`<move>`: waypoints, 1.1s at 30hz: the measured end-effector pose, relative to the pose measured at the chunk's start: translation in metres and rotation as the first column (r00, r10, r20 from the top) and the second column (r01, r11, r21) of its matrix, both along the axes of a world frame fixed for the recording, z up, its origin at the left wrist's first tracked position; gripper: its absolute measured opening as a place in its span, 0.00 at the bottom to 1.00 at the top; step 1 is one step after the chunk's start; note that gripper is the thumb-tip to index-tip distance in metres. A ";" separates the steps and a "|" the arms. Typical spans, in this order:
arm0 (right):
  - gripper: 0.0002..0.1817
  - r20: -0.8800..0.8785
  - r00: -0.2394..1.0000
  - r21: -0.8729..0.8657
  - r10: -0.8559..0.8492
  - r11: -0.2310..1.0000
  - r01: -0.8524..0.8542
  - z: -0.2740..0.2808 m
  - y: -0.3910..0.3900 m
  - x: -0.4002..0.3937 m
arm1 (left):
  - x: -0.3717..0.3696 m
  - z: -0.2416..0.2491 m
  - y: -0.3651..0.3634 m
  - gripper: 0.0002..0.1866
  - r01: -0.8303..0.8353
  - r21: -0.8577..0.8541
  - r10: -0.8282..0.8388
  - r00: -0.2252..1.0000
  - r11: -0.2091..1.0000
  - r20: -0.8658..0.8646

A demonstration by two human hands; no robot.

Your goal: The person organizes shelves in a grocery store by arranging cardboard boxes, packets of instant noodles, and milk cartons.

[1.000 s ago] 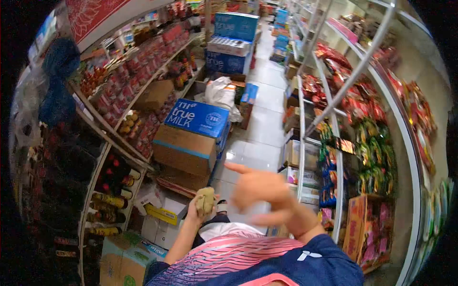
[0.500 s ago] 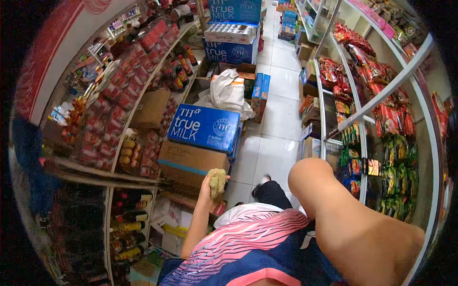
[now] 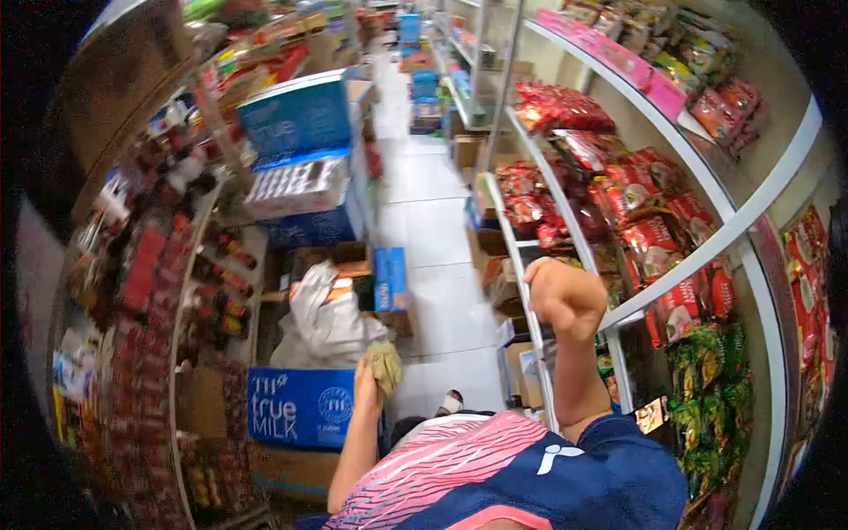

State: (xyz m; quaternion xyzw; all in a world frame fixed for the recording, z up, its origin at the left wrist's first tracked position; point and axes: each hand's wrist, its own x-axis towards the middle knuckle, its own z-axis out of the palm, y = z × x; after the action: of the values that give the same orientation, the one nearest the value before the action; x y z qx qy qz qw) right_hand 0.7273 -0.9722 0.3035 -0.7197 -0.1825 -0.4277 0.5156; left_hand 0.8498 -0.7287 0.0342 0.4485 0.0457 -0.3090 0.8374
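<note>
My left hand (image 3: 367,393) is closed around a crumpled yellowish-green cloth (image 3: 385,367). It is held above a blue milk carton box (image 3: 300,408), beside a whitish cloth bundle (image 3: 327,314). My right hand (image 3: 570,296) is raised at the right, close to the metal frame of the shelf (image 3: 632,305). Its fingers are curled in, and whatever they may hold is hidden. Behind that hand, red snack packets (image 3: 649,243) fill the shelf.
An opened milk box (image 3: 296,190) with cartons stands farther up on the left. Packed shelves (image 3: 146,353) line the left side. A white tiled aisle (image 3: 433,234) runs ahead between the goods. Green packets (image 3: 707,389) hang at lower right.
The view has shifted forward and toward the right shelf. My right arm has swung, bringing the curled hand into view beside the shelf frame. My left hand still grips the cloth.
</note>
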 end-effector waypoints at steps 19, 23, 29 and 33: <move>0.06 0.584 -0.246 -0.133 -0.774 -0.390 0.911 0.083 -0.207 -0.022 | 0.096 0.333 -0.533 0.23 0.600 -0.224 0.174 0.141 0.768 0.975; 0.20 0.493 -0.401 -0.142 -0.772 -0.526 0.839 0.099 -0.265 0.018 | 0.055 0.387 -0.578 0.26 0.675 -0.294 0.616 -0.302 0.677 0.727; 0.13 0.465 -0.706 -0.315 -0.534 -0.845 0.432 0.090 -0.284 0.023 | 0.076 0.360 -0.644 0.26 0.613 -0.423 0.702 -0.328 0.667 0.632; 0.08 0.608 -0.671 -0.266 -0.425 -0.905 0.332 0.089 -0.296 0.020 | 0.159 0.353 -0.717 0.28 0.549 -0.478 0.528 0.077 0.686 0.846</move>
State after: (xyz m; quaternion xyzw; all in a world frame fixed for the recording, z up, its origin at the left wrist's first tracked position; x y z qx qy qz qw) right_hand 0.7473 -1.2679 0.3923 -0.5241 0.5033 -0.4472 -0.5215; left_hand 1.0086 -1.4458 0.3873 0.1552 -0.6668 0.0888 0.7234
